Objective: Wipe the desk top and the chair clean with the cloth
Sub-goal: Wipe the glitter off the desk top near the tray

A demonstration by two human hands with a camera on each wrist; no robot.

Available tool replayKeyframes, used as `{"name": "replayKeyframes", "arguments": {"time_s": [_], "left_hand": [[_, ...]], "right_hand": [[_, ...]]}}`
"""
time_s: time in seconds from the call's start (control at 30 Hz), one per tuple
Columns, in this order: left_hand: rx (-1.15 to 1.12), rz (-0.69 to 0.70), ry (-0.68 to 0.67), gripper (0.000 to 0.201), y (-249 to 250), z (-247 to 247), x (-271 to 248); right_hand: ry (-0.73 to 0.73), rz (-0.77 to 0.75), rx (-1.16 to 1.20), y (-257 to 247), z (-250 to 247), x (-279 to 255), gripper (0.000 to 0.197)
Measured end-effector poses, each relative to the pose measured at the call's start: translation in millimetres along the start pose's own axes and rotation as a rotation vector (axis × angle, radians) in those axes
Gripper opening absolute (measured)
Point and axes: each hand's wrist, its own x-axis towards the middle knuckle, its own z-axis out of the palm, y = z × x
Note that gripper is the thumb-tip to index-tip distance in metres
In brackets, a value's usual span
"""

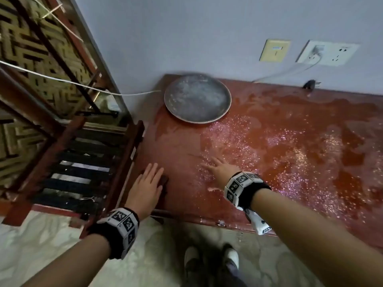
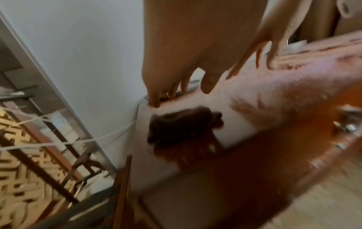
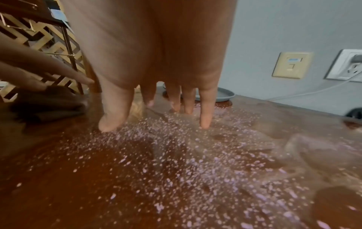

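The red-brown desk top [image 1: 290,146] is wet and speckled with pale droplets [image 3: 176,170]. A dark brown cloth [image 1: 164,181] lies at its front left corner, and it also shows in the left wrist view [image 2: 182,128] and the right wrist view [image 3: 49,102]. My left hand [image 1: 148,183] lies flat over the cloth with straight fingers. My right hand [image 1: 219,168] is spread open beside it, fingertips [image 3: 204,122] touching the wet surface. The slatted wooden chair [image 1: 83,168] stands just left of the desk.
A round grey tray [image 1: 196,98] sits at the desk's back left corner against the wall. Wall sockets [image 1: 327,52] with a plugged cable and a loose black plug [image 1: 310,84] are behind. A gold lattice screen [image 1: 31,59] and a white cord [image 1: 62,79] are at the left.
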Motion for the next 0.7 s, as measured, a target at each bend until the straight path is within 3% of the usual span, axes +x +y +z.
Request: {"name": "replayKeyframes", "arguments": {"time_s": [0.13, 0.23, 0.4, 0.6, 0.7], "left_hand": [[0.026, 0.022, -0.029, 0.059, -16.3, 25.2, -15.5], [0.021, 0.079, 0.04, 0.059, -23.5, 22.0, -0.8], [0.03, 0.077, 0.026, 0.058, -36.6, 17.6, 13.2], [-0.097, 0.068, 0.145, 0.052, -22.3, 44.5, -71.9], [-0.127, 0.045, 0.169, 0.05, -26.4, 43.3, -45.9]], "right_hand": [[-0.009, 0.007, -0.03, -9.1, 4.4, 11.2, 0.091], [-0.032, 0.016, -0.041, -9.8, 5.4, 21.2, 0.096], [-0.041, 0.016, -0.042, -3.0, 4.3, 32.3, 0.101], [-0.038, 0.011, -0.049, -2.6, 7.9, 31.7, 0.099], [-0.053, 0.023, -0.046, -5.6, 6.8, 30.3, 0.099]]}}
